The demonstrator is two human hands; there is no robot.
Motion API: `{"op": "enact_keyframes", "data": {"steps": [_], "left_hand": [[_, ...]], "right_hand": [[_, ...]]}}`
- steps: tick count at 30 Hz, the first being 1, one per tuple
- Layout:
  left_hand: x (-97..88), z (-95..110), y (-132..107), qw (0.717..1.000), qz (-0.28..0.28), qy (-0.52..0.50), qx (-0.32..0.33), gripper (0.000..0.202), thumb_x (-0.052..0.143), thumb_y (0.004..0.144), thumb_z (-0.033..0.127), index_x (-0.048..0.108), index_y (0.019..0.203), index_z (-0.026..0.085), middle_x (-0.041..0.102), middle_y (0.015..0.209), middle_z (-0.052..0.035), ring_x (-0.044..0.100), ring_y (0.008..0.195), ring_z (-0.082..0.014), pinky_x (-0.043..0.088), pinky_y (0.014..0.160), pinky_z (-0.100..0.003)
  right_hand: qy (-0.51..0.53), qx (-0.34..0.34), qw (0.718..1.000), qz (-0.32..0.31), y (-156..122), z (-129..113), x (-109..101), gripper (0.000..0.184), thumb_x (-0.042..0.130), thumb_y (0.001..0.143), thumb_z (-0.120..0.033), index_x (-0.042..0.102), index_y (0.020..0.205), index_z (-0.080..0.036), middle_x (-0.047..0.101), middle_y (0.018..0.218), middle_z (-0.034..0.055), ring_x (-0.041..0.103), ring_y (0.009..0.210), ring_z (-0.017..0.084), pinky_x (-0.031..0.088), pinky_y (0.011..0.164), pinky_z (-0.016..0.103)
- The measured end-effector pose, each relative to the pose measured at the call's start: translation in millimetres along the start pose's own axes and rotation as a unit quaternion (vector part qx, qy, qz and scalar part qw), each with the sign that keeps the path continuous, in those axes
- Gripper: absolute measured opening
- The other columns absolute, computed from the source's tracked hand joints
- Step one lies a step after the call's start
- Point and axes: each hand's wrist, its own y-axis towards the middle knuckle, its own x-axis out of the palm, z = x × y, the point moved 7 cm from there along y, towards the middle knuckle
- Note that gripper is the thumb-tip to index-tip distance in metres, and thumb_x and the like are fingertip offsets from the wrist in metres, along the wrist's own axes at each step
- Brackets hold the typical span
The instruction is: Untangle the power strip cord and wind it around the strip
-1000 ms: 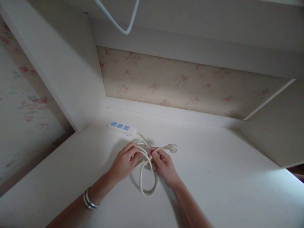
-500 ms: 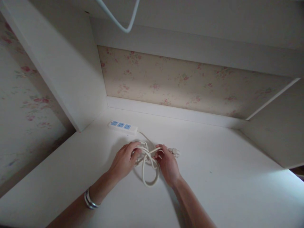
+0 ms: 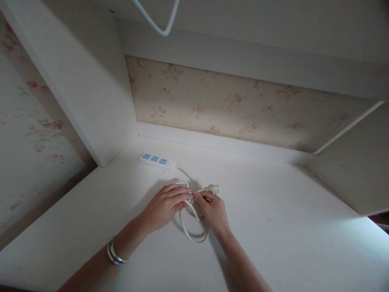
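A white power strip (image 3: 157, 160) with blue sockets lies on the white desk (image 3: 273, 227) near the back left corner. Its white cord (image 3: 194, 235) runs forward into a coil between my hands. My left hand (image 3: 165, 206), with silver bangles on the wrist, lies over the coil's left side with fingers curled on the strands. My right hand (image 3: 214, 211) pinches the cord just behind the plug (image 3: 214, 189), which points right.
A floral-papered back wall (image 3: 231, 105) and white side panels (image 3: 88, 89) box in the desk. A shelf underside runs overhead, with a white cable loop (image 3: 158, 24) hanging from it. Floral wallpaper also shows at the far left.
The loop of cord has shifted and widened toward the front. My left hand's fingers have moved right across the coil to meet my right hand, and the plug has drawn slightly left.
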Motion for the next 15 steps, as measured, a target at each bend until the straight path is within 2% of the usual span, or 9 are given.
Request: {"op": "enact_keyframes", "data": {"steps": [2,4,6,8,11,13,15], "left_hand": [[0.8,-0.5,-0.3,1.0,0.005,-0.004,-0.003,0.026,0.054,0.091,0.024,0.064,0.115,0.025,0.065,0.123,-0.0033,0.055,0.114,-0.0179,0.046,0.098,-0.038],[0.8,-0.4,-0.6,1.0,0.008,-0.007,-0.005,0.023,0.055,0.091,0.024,0.065,0.111,0.025,0.065,0.121,-0.0034,0.056,0.112,-0.0181,0.047,0.097,-0.038],[-0.3,-0.3,-0.6,1.0,0.012,-0.006,-0.006,0.02,0.055,0.091,0.024,0.066,0.108,0.024,0.065,0.12,-0.0035,0.057,0.111,-0.0184,0.047,0.096,-0.037],[-1.0,-0.3,-0.6,1.0,0.013,-0.002,-0.007,0.019,0.054,0.091,0.025,0.066,0.106,0.024,0.066,0.119,-0.0034,0.057,0.11,-0.0185,0.047,0.095,-0.037],[-1.2,-1.0,-0.7,1.0,0.012,0.005,-0.009,0.018,0.054,0.091,0.026,0.066,0.105,0.024,0.066,0.118,-0.003,0.058,0.108,-0.0188,0.047,0.094,-0.037],[-1.5,-1.3,-0.9,1.0,0.016,0.004,-0.011,0.018,0.055,0.091,0.027,0.066,0.104,0.025,0.067,0.117,-0.0034,0.059,0.108,-0.019,0.047,0.093,-0.038],[-1.9,-1.2,-0.9,1.0,0.022,0.001,-0.013,0.018,0.055,0.091,0.027,0.067,0.104,0.025,0.067,0.116,-0.0039,0.059,0.107,-0.0191,0.047,0.093,-0.037]], "right_hand": [[-0.047,0.002,0.998,0.035,-0.4,1.0,-7.8,0.041,0.063,0.079,-0.054,0.072,0.063,-0.017,0.065,0.06,0.0013,0.056,0.06,0.016,0.037,0.056,0.025],[-0.043,0.033,0.997,0.062,1.1,8.8,-14.0,0.045,0.063,0.077,-0.056,0.07,0.057,-0.016,0.061,0.054,0.0016,0.053,0.055,0.015,0.035,0.052,0.026],[0.021,0.073,0.993,0.089,4.3,20.8,-19.0,0.045,0.065,0.076,-0.056,0.07,0.058,-0.015,0.061,0.055,0.003,0.054,0.055,0.016,0.039,0.052,0.026],[0.121,0.086,0.981,0.123,8.4,29.3,-22.9,0.04,0.069,0.074,-0.054,0.068,0.059,-0.016,0.062,0.061,0.0034,0.055,0.059,0.016,0.045,0.057,0.027],[0.254,0.053,0.949,0.177,12.3,30.5,-29.1,0.038,0.076,0.069,-0.046,0.056,0.05,-0.019,0.059,0.065,0.0013,0.056,0.065,0.015,0.052,0.066,0.029],[0.305,0.035,0.932,0.194,12.4,27.0,-31.7,0.041,0.077,0.068,-0.039,0.05,0.046,-0.019,0.057,0.065,0.0004,0.057,0.068,0.014,0.053,0.07,0.03],[0.346,0.02,0.919,0.188,12.0,21.8,-32.3,0.03,0.076,0.069,-0.033,0.056,0.053,-0.018,0.06,0.071,0.0002,0.059,0.073,0.014,0.053,0.075,0.031]]}}
